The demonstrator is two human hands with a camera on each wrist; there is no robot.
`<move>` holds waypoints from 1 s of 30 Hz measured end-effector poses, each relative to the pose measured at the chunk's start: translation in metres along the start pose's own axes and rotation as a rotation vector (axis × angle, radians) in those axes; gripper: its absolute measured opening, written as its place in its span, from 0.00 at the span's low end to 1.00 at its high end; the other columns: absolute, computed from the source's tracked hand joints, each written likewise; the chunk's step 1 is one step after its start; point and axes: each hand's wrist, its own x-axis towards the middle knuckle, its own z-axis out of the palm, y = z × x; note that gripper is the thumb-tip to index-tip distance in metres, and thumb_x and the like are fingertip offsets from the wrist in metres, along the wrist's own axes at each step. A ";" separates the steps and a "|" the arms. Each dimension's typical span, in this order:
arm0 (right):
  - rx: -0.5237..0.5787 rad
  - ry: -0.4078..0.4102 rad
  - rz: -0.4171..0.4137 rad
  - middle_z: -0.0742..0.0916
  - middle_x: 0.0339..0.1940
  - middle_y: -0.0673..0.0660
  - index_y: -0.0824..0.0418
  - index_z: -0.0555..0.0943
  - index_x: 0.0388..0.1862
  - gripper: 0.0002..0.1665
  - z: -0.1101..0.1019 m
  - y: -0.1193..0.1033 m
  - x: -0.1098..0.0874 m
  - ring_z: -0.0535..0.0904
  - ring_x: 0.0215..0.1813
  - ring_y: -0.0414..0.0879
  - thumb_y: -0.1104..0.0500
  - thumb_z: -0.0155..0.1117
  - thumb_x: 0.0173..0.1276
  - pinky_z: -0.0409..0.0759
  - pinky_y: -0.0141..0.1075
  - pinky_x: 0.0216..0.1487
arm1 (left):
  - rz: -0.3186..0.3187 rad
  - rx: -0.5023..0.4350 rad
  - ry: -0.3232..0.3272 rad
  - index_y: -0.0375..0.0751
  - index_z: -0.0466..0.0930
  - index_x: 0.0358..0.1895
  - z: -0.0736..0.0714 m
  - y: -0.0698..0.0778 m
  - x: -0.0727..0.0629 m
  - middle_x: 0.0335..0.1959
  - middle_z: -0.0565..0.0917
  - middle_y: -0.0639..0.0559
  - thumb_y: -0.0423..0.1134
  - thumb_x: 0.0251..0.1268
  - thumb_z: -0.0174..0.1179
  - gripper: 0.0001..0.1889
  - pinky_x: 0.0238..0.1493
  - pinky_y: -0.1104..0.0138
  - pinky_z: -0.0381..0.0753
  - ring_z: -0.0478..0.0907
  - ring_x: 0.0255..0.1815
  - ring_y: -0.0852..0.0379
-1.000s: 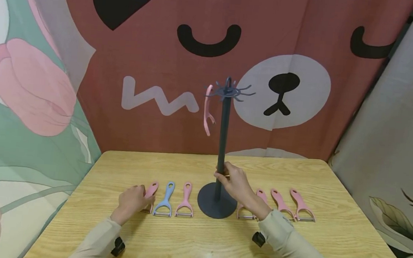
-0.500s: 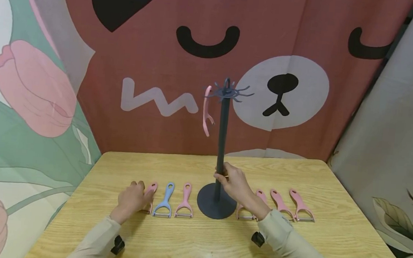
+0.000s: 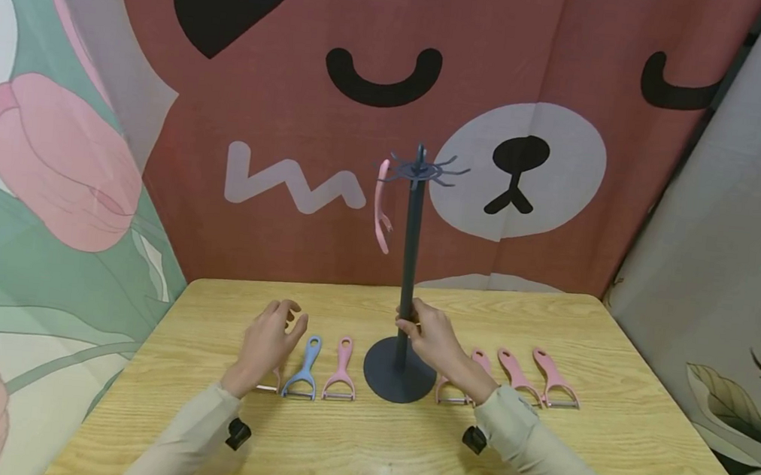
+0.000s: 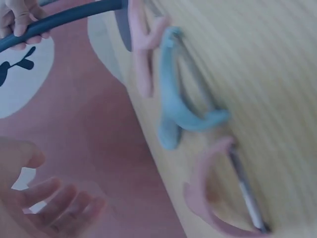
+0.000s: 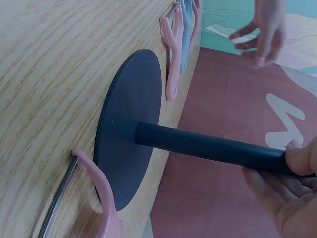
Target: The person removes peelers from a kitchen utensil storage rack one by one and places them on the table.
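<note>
My right hand (image 3: 436,337) grips the pole of a dark utensil stand (image 3: 410,248), low above its round base. A pink peeler (image 3: 380,203) hangs from a hook on the stand's left side. My left hand (image 3: 268,344) is in the air with fingers loosely bent and nothing in them. Below it lies another pink peeler (image 4: 198,191), its handle hidden by the hand in the head view. To its right, a blue peeler (image 3: 313,346) and one more pink peeler (image 3: 344,353) lie on the table, handles pointing away from me.
Right of the base, several pink peelers lie on the wooden table (image 3: 347,461): one partly behind my right wrist, a middle peeler (image 3: 510,363) and an outer peeler (image 3: 549,365). A printed curtain (image 3: 271,243) hangs behind the table.
My left hand has risen off the leftmost pink peeler and moved away and to the right. The stand's hooks and the hanging peeler have turned slightly. My right hand keeps its place.
</note>
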 end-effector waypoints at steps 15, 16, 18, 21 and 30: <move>0.038 0.022 0.031 0.87 0.37 0.55 0.66 0.79 0.48 0.09 0.001 0.002 -0.001 0.86 0.41 0.48 0.64 0.65 0.71 0.85 0.39 0.44 | 0.190 -0.270 0.159 0.36 0.79 0.47 -0.005 0.047 0.037 0.39 0.79 0.44 0.41 0.73 0.58 0.11 0.38 0.55 0.83 0.79 0.38 0.48; 0.032 0.033 0.037 0.87 0.37 0.54 0.65 0.79 0.48 0.10 0.001 0.003 -0.001 0.86 0.41 0.48 0.63 0.66 0.70 0.85 0.39 0.43 | 0.199 -0.281 0.162 0.36 0.79 0.47 -0.005 0.050 0.039 0.39 0.79 0.44 0.41 0.73 0.58 0.11 0.38 0.55 0.82 0.79 0.39 0.47; 0.015 0.054 0.047 0.87 0.37 0.54 0.65 0.80 0.47 0.12 0.001 0.003 -0.001 0.86 0.40 0.47 0.60 0.68 0.69 0.85 0.37 0.42 | 0.213 -0.304 0.161 0.36 0.79 0.48 -0.006 0.056 0.043 0.40 0.79 0.44 0.42 0.73 0.58 0.12 0.39 0.54 0.82 0.78 0.40 0.46; -0.007 0.074 0.054 0.87 0.36 0.54 0.63 0.81 0.47 0.12 0.001 0.004 0.000 0.86 0.39 0.45 0.59 0.69 0.69 0.85 0.36 0.40 | 0.224 -0.332 0.155 0.36 0.78 0.49 -0.008 0.063 0.048 0.41 0.78 0.44 0.44 0.74 0.57 0.14 0.41 0.54 0.82 0.79 0.41 0.45; -0.027 0.091 0.014 0.87 0.33 0.54 0.64 0.82 0.42 0.08 0.002 0.003 -0.001 0.86 0.35 0.45 0.62 0.70 0.67 0.86 0.36 0.37 | 0.270 -0.366 0.203 0.37 0.77 0.51 -0.008 0.081 0.058 0.40 0.77 0.47 0.46 0.75 0.55 0.15 0.41 0.58 0.82 0.79 0.38 0.49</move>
